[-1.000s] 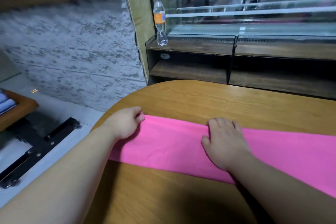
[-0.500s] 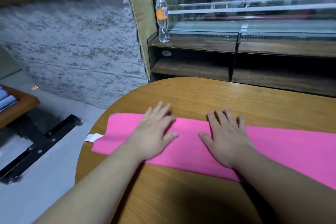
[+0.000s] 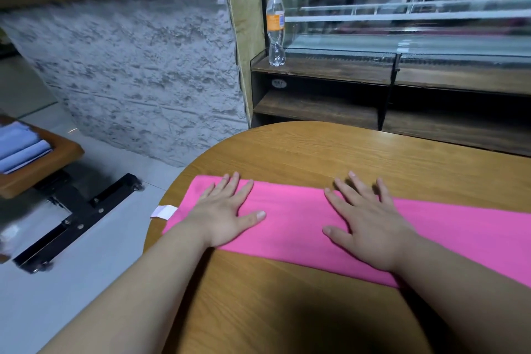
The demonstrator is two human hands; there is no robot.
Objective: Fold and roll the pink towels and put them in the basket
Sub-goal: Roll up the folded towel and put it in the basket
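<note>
A pink towel [image 3: 293, 218], folded into a long strip, lies flat across the round wooden table [image 3: 316, 152] and runs off the right edge of the view. A white label [image 3: 162, 212] hangs from its left end over the table's edge. My left hand [image 3: 227, 213] lies flat on the strip's left end, fingers spread and straight. My right hand [image 3: 365, 221] presses flat on the strip near its middle, fingers spread too. No basket is in view.
A wooden display counter with shelves [image 3: 373, 89] stands behind the table, a plastic bottle [image 3: 275, 29] on its left corner. At the left, a wooden tray [image 3: 57, 158] holds folded blue cloths [image 3: 20, 146] above a black metal frame [image 3: 74, 215] on the floor.
My left hand let go of the towel's left corner, opened and moved onto the strip. My right hand uncurled from the far edge. Both now lie flat with fingers spread wider.
</note>
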